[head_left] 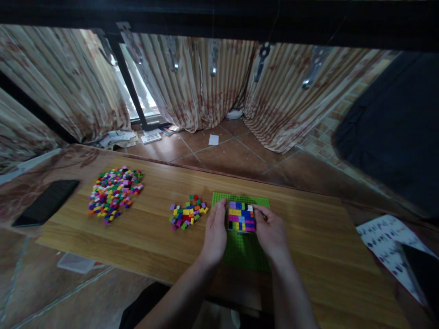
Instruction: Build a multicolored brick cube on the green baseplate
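Note:
A square build of multicoloured toy bricks [242, 218] sits on the green studded baseplate [244, 253], between my two hands. My left hand [216, 228] lies along its left side, fingers stretched out and held together. On the other side my right hand [270, 228] has curled fingers at the build's right edge, the fingertips by its upper right corner. Whether a loose brick is under those fingertips is hidden. Left of the baseplate lies a small group of loose bricks [188, 212] in mixed colours.
A larger heap of loose bricks [115, 192] spreads over the left of the wooden table [151, 242]. Beyond it is a dark tablet-like slab [48, 201]. A printed sheet [394, 246] lies at the right. A clear plastic container [75, 262] is on the floor.

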`<state>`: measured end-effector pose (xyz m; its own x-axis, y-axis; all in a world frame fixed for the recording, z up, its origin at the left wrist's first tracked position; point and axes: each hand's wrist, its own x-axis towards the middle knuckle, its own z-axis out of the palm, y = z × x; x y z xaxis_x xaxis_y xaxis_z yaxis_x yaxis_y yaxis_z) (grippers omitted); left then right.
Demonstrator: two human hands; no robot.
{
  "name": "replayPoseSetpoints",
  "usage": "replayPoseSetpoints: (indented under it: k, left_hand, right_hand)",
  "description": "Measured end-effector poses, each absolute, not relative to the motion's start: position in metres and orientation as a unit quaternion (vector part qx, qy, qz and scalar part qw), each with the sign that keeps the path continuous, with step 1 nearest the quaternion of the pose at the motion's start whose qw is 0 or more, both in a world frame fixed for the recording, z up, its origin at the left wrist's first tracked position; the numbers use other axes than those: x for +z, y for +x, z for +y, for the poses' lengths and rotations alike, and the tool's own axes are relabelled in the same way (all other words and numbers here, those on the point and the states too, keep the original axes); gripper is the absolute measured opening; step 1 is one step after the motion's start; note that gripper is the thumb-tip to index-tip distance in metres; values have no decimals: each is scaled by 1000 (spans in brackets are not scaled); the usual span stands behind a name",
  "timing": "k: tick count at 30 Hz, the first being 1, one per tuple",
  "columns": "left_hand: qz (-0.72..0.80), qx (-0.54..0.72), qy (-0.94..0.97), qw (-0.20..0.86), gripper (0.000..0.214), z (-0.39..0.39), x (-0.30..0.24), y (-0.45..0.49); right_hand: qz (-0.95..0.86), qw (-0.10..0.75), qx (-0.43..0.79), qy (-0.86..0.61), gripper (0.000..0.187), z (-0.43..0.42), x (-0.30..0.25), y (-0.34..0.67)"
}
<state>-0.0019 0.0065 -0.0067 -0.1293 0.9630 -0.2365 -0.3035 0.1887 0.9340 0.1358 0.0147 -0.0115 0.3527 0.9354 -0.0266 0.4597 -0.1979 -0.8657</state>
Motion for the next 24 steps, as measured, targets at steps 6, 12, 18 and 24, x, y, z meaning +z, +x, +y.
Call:
replayPoseSetpoints:
  k: [6,12,18,24]
  left_hand:
    - [538,512,351,570,51,0,6,6]
    - [542,505,360,567,55,2,6,8]
    - [541,513,352,566,50,2,3,8]
    - [526,526,382,549,57,0,-15,9]
  right_hand:
    - [-523,337,246,-743,44,14,-4,125]
    - [-540,324,224,-744,43,15,-4,124]
    - [-550,325,206,-741,42,15,-6,125]
    - [-562,313,193,-741,42,14,-6,124]
